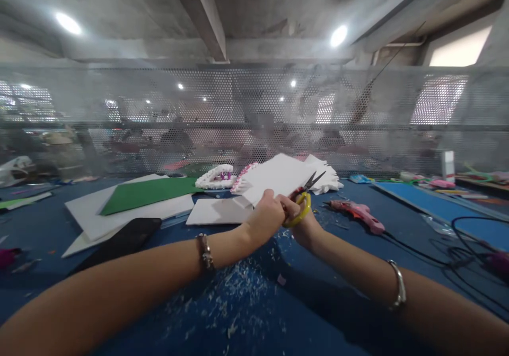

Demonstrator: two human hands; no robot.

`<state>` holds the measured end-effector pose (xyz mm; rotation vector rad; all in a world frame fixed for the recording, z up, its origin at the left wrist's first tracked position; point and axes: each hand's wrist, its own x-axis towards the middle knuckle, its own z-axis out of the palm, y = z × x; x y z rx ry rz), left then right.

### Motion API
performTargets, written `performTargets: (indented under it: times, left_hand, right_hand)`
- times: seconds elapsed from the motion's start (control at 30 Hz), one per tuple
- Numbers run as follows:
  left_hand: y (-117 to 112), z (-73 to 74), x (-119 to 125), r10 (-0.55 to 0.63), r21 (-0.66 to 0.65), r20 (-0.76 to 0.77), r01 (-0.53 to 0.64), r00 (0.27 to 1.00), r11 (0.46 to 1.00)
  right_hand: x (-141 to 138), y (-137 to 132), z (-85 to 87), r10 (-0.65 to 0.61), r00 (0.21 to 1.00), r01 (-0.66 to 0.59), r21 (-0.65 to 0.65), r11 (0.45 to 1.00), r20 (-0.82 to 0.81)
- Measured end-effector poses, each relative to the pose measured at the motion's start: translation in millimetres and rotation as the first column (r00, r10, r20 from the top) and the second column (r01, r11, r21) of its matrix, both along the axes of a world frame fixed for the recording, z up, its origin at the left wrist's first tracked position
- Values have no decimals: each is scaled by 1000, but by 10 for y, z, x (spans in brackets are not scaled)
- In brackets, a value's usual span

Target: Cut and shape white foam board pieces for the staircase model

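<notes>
My left hand (267,214) is closed on the near edge of a white sheet (278,176), which is held up above the table at a tilt. Close against it, my right hand (304,226) grips yellow-handled scissors (299,213). Their dark blades point up and to the right, slightly apart, beside the sheet's right edge. Behind the sheet sit a ruffled white piece (326,178) and a white shape with pink edging (217,177). A flat white board (218,211) lies below the sheet on the blue table. My fingers partly hide one another.
A pink glue gun (360,214) with a black cord lies at the right, near a blue board (421,202). At the left are a green sheet (147,194) over white sheets and a black object (127,239). White scraps (238,297) litter the blue tabletop. A perforated screen (246,117) stands behind.
</notes>
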<state>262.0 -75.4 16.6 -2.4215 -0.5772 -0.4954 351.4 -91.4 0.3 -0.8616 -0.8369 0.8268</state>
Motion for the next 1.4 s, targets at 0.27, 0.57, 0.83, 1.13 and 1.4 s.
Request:
performTargets:
  times: [0.27, 0.57, 0.83, 1.13, 1.4]
  left_hand:
    - [367, 46, -523, 184, -813, 485, 362, 855, 457]
    - [450, -34, -389, 198, -715, 619, 649, 760, -258]
    - [445, -125, -348, 232, -560, 710, 733, 665, -386]
    - [431, -168, -299, 298, -433, 764, 796, 573, -423]
    - [408, -73, -345, 316, -412, 769, 809, 555, -419]
  right_hand:
    - [134, 21, 202, -154, 988, 156, 56, 986, -27]
    - [24, -38, 216, -20, 999, 19, 26, 999, 47]
    - [102, -31, 213, 58, 993, -56, -22, 998, 101]
    - [108, -10, 187, 89, 993, -86, -43, 995, 76]
    - [80, -13, 219, 11, 1000, -11, -18, 1000, 9]
